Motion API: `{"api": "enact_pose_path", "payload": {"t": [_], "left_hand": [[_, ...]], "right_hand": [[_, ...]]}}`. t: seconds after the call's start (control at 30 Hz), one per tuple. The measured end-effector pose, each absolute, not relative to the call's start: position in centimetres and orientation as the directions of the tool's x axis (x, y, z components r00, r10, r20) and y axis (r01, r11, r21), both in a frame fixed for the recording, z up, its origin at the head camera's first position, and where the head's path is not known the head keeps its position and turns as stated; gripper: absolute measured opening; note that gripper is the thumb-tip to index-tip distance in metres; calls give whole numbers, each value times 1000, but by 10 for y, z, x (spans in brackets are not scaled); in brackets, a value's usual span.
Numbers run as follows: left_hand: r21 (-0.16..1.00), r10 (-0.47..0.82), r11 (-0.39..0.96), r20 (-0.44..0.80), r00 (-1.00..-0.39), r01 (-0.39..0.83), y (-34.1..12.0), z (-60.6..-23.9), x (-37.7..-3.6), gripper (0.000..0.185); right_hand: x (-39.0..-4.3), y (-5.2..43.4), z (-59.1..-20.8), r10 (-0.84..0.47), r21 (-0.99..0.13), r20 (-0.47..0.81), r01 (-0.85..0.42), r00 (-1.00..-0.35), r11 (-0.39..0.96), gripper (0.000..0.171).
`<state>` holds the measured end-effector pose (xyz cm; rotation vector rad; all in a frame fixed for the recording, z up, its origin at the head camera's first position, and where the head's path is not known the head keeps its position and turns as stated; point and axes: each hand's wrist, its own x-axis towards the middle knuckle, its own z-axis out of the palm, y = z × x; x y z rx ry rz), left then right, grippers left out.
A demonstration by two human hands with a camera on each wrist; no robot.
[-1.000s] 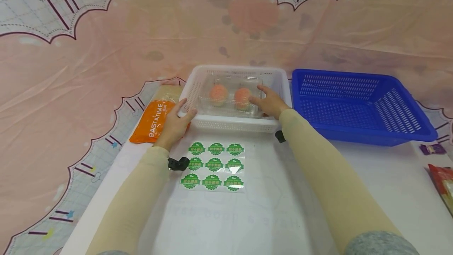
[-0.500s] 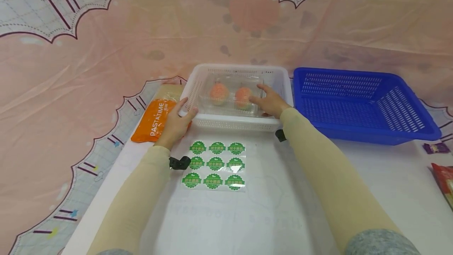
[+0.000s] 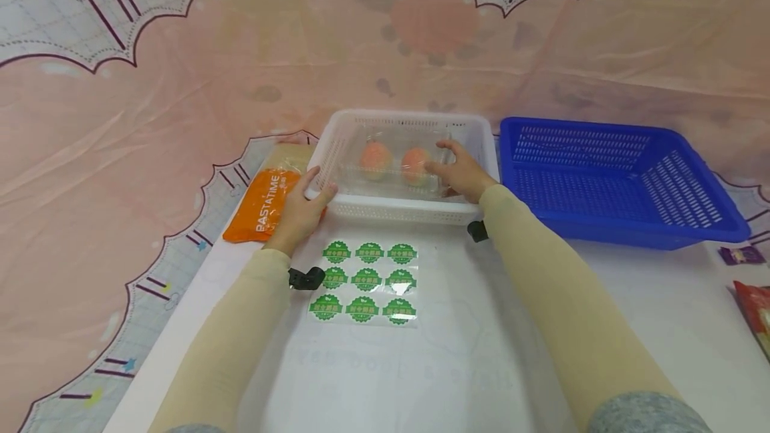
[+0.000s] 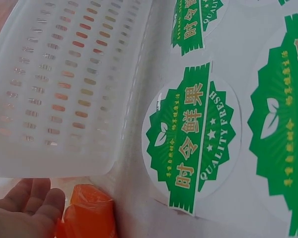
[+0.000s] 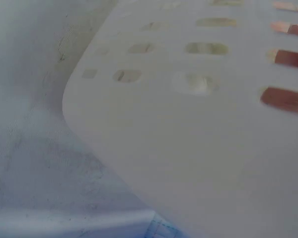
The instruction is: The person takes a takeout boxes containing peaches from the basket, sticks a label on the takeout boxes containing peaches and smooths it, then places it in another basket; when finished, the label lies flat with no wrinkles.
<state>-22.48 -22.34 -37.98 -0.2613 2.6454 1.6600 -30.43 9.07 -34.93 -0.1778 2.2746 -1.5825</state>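
A white plastic basket (image 3: 397, 209) stands at the back of the table. Inside it lies a clear plastic fruit box (image 3: 391, 186) with two round orange-red fruits (image 3: 375, 160) showing through. My left hand (image 3: 301, 209) holds the basket's front left corner, the thumb at the front rim and the fingers along the left side. In the left wrist view some curled fingers (image 4: 32, 198) show just beyond the basket wall (image 4: 84, 153). My right hand (image 3: 463, 172) reaches over the basket's right end and grips the right end of the fruit box; its lower fingers are partly hidden.
An orange PASTATIME bag (image 3: 261, 206) lies left of the basket, beside my left hand. A blue basket (image 3: 601, 219) stands on the right. A sheet of green round stickers (image 3: 367, 279) lies in front. A purple wrapper (image 3: 741, 254) and red packet (image 3: 754, 313) are far right.
The fruit box and its fruits have shifted very slightly to the right in the white basket. Both hands keep nearly the same places.
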Motion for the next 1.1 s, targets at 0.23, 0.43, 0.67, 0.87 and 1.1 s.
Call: {"api": "enact_pose_path", "payload": {"t": [0.23, 0.43, 0.67, 0.87, 1.1], "left_hand": [[899, -128, 418, -82, -988, -129, -222, -380, -223, 72], [900, -124, 418, -80, -989, -125, -223, -380, -222, 72], [897, -131, 424, -77, -988, -127, -223, -380, -222, 73], [893, -134, 427, -90, -987, -140, -222, -379, -221, 74], [890, -139, 436, -84, -987, -137, -221, -380, -221, 76]], "right_hand": [[-304, 91, -350, -275, -948, -155, 65, -949, 312, 64], [-304, 93, -351, -262, -960, -118, 43, -958, 276, 61], [-302, 96, -347, -253, -970, -87, 25, -963, 241, 60], [-297, 100, -338, -232, -977, -69, 19, -970, 210, 60], [-291, 108, -326, -243, -984, -42, -2, -969, 178, 58]]}}
